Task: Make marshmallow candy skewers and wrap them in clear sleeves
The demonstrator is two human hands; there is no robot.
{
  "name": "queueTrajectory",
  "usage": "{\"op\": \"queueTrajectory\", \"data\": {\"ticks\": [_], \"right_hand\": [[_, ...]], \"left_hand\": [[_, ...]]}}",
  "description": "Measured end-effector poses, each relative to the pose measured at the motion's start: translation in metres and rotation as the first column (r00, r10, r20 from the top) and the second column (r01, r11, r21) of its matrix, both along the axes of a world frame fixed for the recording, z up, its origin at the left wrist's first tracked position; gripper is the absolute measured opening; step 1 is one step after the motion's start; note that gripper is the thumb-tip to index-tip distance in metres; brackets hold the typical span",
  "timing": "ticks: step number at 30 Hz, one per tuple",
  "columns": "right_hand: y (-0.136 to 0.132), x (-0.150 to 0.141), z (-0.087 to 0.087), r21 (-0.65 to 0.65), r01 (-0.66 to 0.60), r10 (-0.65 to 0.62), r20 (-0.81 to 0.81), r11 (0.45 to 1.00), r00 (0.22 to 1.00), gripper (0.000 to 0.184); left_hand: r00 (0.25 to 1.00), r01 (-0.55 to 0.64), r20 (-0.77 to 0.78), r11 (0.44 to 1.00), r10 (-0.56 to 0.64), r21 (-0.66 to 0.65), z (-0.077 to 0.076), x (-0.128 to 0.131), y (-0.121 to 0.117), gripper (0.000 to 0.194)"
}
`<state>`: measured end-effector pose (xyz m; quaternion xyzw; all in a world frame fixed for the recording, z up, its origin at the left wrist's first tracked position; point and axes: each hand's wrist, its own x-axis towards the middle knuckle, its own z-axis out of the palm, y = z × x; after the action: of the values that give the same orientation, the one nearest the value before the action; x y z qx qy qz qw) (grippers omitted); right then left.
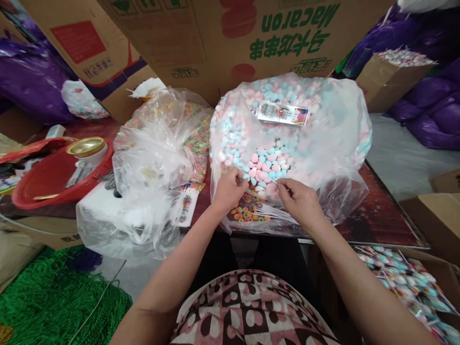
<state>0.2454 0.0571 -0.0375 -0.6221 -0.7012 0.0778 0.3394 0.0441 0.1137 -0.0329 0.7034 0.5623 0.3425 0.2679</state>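
Observation:
My left hand is closed in a pinch over the near edge of a big clear plastic bag. At its fingertips is a small blue marshmallow. My right hand pinches a thin white stick, whose tip points left toward my other hand. Between and beyond my hands lie pink, blue and white marshmallows in the bag's opening. Just below are coloured ring-shaped pieces and a bundle of white sticks. A printed packet strip rests on top of the bag.
Left of the marshmallow bag sits a clear bag of coloured rings. Farther left, a red basket holds a gold-coloured dish. Cardboard boxes wall off the back. Wrapped sweets fill a box at lower right.

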Motion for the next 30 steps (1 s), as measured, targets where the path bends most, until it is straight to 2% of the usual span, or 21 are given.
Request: {"op": "queueTrajectory", "data": {"ticks": [3,6,9,13,17,21,24,27,30], "right_hand": [[0.02,-0.011,0.006,-0.057,-0.015,0.021,0.109,0.998,0.994,0.032],[0.034,-0.023,0.006,-0.17,0.027,0.017,0.253,0.985,0.967,0.032],[0.041,-0.029,0.004,-0.2,0.071,-0.013,0.277,0.977,0.961,0.032],[0.05,-0.027,-0.001,-0.186,0.063,-0.023,0.207,0.98,0.978,0.031],[0.056,-0.023,0.0,-0.121,0.071,-0.05,0.168,0.99,0.984,0.024],[0.039,-0.024,0.015,-0.007,0.066,-0.066,-0.051,0.998,0.996,0.019],[0.013,-0.032,0.026,0.004,0.029,-0.027,-0.193,1.0,0.981,0.021],[-0.009,-0.043,0.025,0.042,-0.001,0.007,-0.144,0.999,0.99,0.017],[-0.019,-0.049,0.016,0.073,-0.036,0.041,-0.066,0.997,0.997,0.017]], "left_hand": [[0.951,-0.004,0.307,0.994,0.037,-0.105,-0.001,0.001,-0.006,0.016],[0.762,0.074,0.639,0.965,0.109,-0.253,0.001,0.002,-0.015,0.019],[0.567,0.199,0.8,0.909,0.198,-0.366,0.004,0.001,-0.027,0.028],[0.392,0.319,0.884,0.863,0.255,-0.391,0.007,-0.001,-0.041,0.031],[0.301,0.378,0.9,0.828,0.315,-0.415,0.006,-0.002,-0.052,0.034],[0.256,0.398,0.904,0.815,0.341,-0.421,0.004,-0.002,-0.059,0.035],[0.232,0.398,0.903,0.812,0.362,-0.428,0.003,0.002,-0.061,0.035],[0.2,0.395,0.902,0.811,0.382,-0.431,0.003,0.009,-0.063,0.036],[0.179,0.379,0.893,0.809,0.412,-0.449,0.003,0.014,-0.065,0.034]]}}
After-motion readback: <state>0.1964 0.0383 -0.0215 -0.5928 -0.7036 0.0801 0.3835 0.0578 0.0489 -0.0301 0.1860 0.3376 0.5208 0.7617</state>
